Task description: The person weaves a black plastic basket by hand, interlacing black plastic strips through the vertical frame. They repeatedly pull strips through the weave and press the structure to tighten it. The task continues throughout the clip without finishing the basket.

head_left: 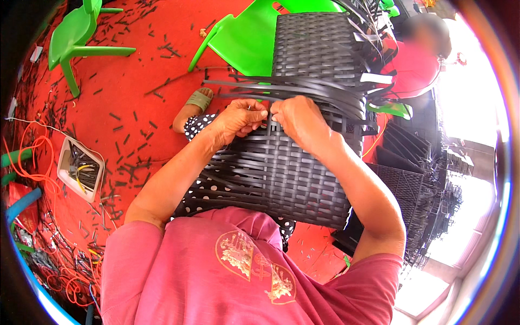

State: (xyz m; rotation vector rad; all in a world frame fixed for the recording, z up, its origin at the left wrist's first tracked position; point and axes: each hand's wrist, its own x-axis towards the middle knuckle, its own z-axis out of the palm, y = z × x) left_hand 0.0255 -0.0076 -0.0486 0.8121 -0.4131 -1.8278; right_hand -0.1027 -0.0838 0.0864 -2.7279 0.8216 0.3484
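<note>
Red floor covering is seen across the whole work area, littered with short dark offcuts of strip. A green plastic chair is placed directly ahead, and a second green chair stands at upper left. Another person in a red top is seated at upper right, beside stacked black woven panels.

A black woven wicker panel is propped across the lap and rises toward the near chair. Loose black strips are fanned out sideways across its middle, unwoven.

A white tray with small tools is set on the floor at left, near orange cord.

Both hands are met at the weave line. The left hand is closed in a pinch on a strip end; the right hand is curled tight, pressed on the panel beside it, thumbs nearly touching.

Judged step: a strip is being tucked through the weave. Next move is judged to call for a firm pull, with the row kept flat and snug
</note>
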